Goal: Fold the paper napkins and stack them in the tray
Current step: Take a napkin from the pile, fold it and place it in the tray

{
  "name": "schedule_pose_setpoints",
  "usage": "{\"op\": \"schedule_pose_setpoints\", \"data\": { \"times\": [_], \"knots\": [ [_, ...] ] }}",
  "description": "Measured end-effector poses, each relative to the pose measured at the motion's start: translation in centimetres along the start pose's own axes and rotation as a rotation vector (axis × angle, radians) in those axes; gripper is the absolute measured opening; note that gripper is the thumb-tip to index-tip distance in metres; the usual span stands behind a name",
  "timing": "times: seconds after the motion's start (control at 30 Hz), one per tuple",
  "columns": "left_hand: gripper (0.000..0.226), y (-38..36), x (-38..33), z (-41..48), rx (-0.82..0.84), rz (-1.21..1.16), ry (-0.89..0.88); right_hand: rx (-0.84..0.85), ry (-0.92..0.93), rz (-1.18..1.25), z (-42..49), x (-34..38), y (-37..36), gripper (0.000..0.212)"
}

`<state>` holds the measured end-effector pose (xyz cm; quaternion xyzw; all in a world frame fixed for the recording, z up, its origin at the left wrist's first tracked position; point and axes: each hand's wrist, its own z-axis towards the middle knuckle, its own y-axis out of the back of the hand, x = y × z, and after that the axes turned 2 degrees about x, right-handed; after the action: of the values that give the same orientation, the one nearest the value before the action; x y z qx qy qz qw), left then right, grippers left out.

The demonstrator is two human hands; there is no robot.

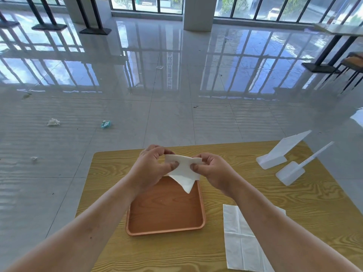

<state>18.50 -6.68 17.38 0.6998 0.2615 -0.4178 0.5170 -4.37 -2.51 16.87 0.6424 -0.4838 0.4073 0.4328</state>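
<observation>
Both forearms reach forward over wooden surface (245,193). Left hand (151,169) and right hand (212,171) raised above far end of tray (167,231), fingers and thumbs of each pinched on top edge of white napkin (183,172). Napkin partly folded, lower corner hanging toward tray. Tray floor bare. Second napkin (242,240) flat, unfolded, just right of tray. Two clear plastic stands (279,154) at surface's far right.

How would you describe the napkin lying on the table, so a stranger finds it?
Find the wooden table, then the brown tray on it. The flat napkin lies right of the tray, partly under the right forearm; the other napkin is held above the tray.
</observation>
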Motion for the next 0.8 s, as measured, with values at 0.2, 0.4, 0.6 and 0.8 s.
{"op": "schedule_pose_setpoints", "data": {
  "times": [0.2,0.4,0.6,0.8],
  "knots": [
    [0.04,-0.2,0.2,-0.2,0.241,-0.591,0.129,0.088,-0.043,0.482,-0.2,1.1,0.0,0.011],
    [0.037,-1.4,0.0,-0.4,0.145,-0.76,0.21,0.109,-0.12,0.577,-0.5,1.0,-0.5,0.034],
    [0.023,-1.5,0.8,0.1,0.12,-0.725,0.262,0.062,-0.185,0.535,-0.4,0.1,-1.0,0.025],
    [0.018,-1.4,1.9,0.6,0.115,-0.699,0.271,0.07,-0.159,0.627,0.3,-0.3,-0.9,0.024]
  ]
}}
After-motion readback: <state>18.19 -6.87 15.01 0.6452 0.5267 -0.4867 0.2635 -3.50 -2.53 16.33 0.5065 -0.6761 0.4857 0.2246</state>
